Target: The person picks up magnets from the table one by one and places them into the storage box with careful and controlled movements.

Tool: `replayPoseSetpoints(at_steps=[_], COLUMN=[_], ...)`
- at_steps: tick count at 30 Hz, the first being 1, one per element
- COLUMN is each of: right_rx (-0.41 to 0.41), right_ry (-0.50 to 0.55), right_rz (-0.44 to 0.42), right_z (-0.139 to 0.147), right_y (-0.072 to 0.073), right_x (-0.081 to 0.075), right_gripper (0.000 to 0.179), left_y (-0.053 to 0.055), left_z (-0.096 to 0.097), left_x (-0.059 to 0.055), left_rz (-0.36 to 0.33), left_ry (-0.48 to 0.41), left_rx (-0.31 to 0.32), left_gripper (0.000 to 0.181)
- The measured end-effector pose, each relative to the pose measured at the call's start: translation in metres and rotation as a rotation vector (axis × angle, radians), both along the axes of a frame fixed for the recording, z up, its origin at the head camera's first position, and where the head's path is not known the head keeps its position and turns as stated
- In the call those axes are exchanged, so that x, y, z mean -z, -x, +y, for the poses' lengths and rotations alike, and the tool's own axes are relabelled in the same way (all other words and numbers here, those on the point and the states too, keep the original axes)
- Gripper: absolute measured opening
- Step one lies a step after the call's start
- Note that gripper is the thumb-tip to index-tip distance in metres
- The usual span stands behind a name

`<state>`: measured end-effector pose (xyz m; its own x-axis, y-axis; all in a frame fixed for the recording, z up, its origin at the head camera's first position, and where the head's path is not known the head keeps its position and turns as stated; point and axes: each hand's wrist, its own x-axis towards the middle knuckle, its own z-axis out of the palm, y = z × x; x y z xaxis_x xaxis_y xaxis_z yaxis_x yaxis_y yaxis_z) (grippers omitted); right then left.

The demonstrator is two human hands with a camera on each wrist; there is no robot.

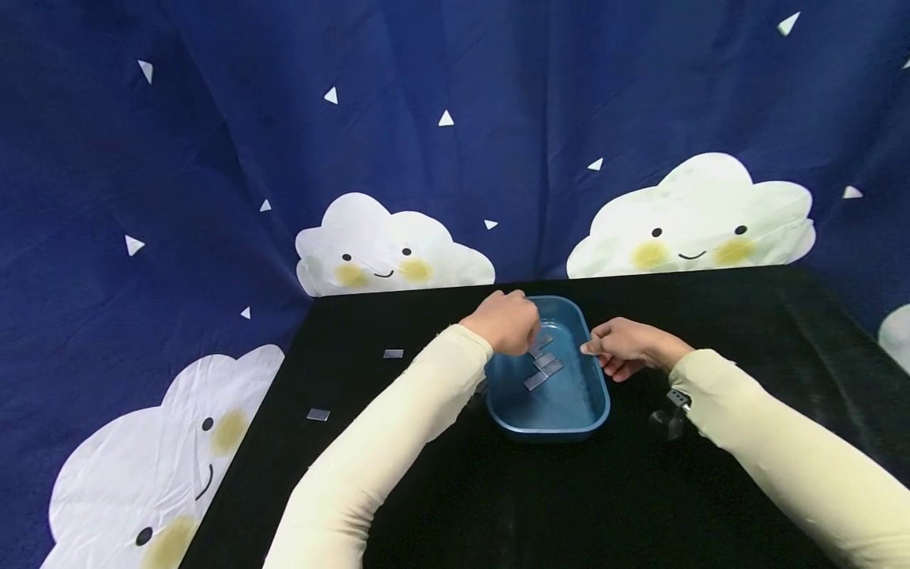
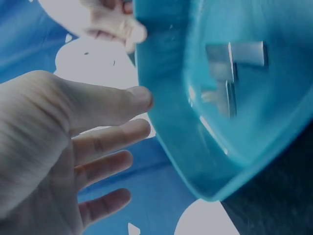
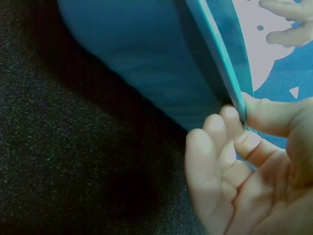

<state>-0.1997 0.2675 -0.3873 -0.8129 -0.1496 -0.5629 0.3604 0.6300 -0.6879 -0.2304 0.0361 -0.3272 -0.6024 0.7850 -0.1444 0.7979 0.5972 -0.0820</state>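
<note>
A blue rectangular tray [image 1: 569,407] sits on the black table, with several small grey flat rectangular plates [image 1: 548,363] lying in it. My left hand [image 1: 503,322] is over the tray's left side, fingers turned downward. In the left wrist view, its thumb [image 2: 117,104] and fingers are extended beside the rim, holding nothing. From the right, my right hand [image 1: 631,348] pinches the tray's rim. The right wrist view shows the thumb [image 3: 271,115] on the inner side of that rim [image 3: 222,61] and fingertips [image 3: 229,117] against the outside.
Two more grey plates, a farther one [image 1: 393,353] and a nearer one [image 1: 318,415], lie on the black tabletop [image 1: 498,506] left of the tray. Behind the table hangs a blue curtain [image 1: 398,158] printed with clouds. A small dark device [image 1: 678,398] hangs at the right sleeve.
</note>
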Motion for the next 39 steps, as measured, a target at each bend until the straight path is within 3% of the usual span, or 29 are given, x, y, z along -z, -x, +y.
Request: replayPoseSetpoints(at_steps=[9, 17, 23, 31, 39], right_rx=[0.018, 0.014, 0.022, 0.019, 0.018], right_ry=[-0.007, -0.012, 0.001, 0.008, -0.001], right_rz=[-0.019, -0.008, 0.009, 0.008, 0.006], right_z=[-0.001, -0.002, -0.003, -0.003, -0.003], right_y=[0.001, 0.005, 0.0, -0.005, -0.001], right_x=[0.002, -0.001, 0.005, 0.012, 0.008], right_gripper=[0.019, 0.019, 0.021, 0.02, 0.02], left_y=[0.018, 0.027, 0.029, 0.035, 0.038], left_z=[-0.044, -0.093, -0.136, -0.195, -0.233], left_x=[-0.018, -0.027, -0.014, 0.011, 0.018], left_rz=[0.018, -0.014, -0.015, -0.045, -0.074], left_ry=[-0.072, -0.091, -0.111, -0.103, -0.133], left_rx=[-0.066, -0.176, -0.238, -0.385, -0.471], left_gripper=[0.016, 0.007, 0.005, 0.005, 0.008])
